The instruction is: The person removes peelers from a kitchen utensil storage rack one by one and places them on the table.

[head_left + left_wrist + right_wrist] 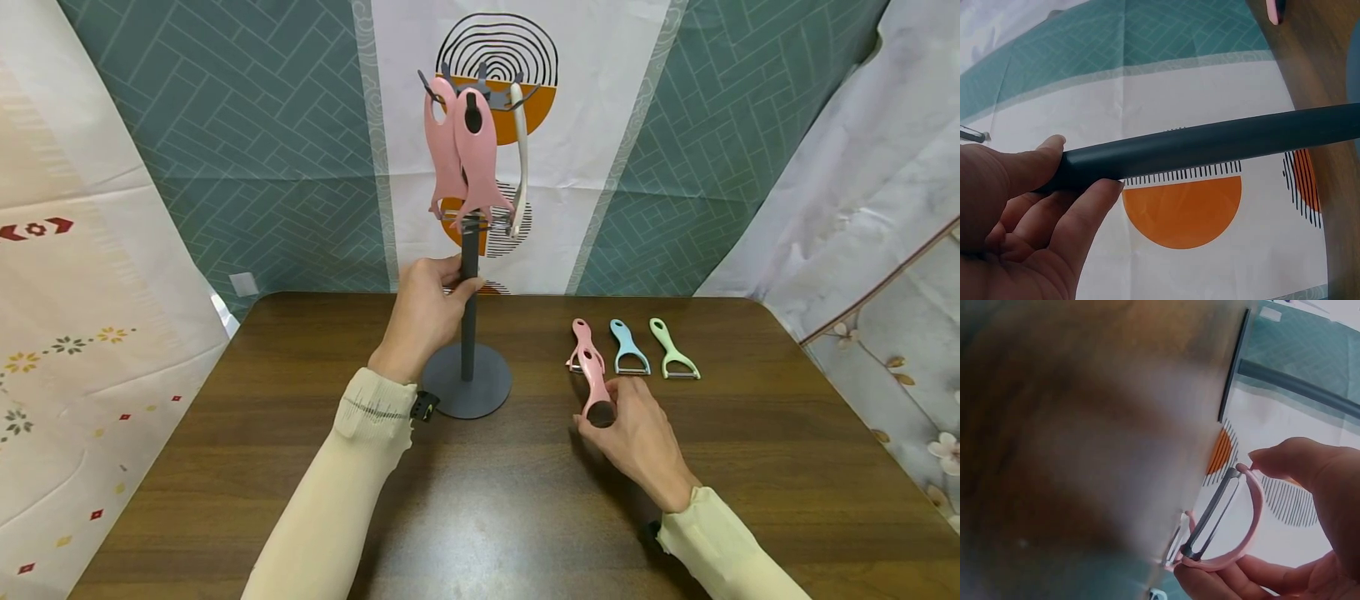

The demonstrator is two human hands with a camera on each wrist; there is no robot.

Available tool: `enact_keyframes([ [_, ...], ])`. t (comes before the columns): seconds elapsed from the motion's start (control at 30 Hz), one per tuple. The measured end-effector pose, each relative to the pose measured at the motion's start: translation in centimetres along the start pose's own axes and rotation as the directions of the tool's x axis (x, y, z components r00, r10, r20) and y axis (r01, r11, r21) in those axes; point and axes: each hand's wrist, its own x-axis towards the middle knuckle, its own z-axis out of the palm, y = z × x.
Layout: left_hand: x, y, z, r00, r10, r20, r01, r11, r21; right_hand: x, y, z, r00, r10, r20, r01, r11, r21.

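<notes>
A dark grey stand (468, 333) with a round base rises from the table, and my left hand (423, 315) grips its pole under the hanging tools. In the left wrist view, thumb and fingers wrap the pole (1197, 149). My right hand (639, 429) pinches a pink peeler (592, 375) by the two sides of its head, its handle pointing away from me. The right wrist view shows its metal blade (1211, 512) between thumb and fingers. Behind it lie another pink peeler (581, 330), a blue peeler (623, 336) and a green peeler (664, 337).
On the stand's top hooks hang two pink peelers, one in front (477, 158) and one to its left (446, 162), plus a white-handled tool (521, 142) at the right. A patterned cloth (300, 200) hangs behind the brown wooden table (525, 517).
</notes>
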Motion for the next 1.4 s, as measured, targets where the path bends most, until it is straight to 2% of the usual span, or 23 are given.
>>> enact_keyframes([
  [0.33,-0.01,0.05,-0.07,1.000,0.006,-0.002,-0.006,1.000,0.020,-0.40,0.23,0.14,1.000,-0.012,0.012,0.012,1.000,-0.023],
  [0.93,0.04,-0.01,-0.07,1.000,-0.001,0.000,0.001,1.000,0.026,-0.67,0.35,-0.11,0.993,0.041,0.112,-0.034,0.997,-0.065],
  [1.4,0.01,0.12,0.11,1.000,0.004,-0.006,-0.004,1.000,0.025,-0.87,0.49,-0.44,0.986,0.078,0.146,-0.064,0.993,-0.099],
])
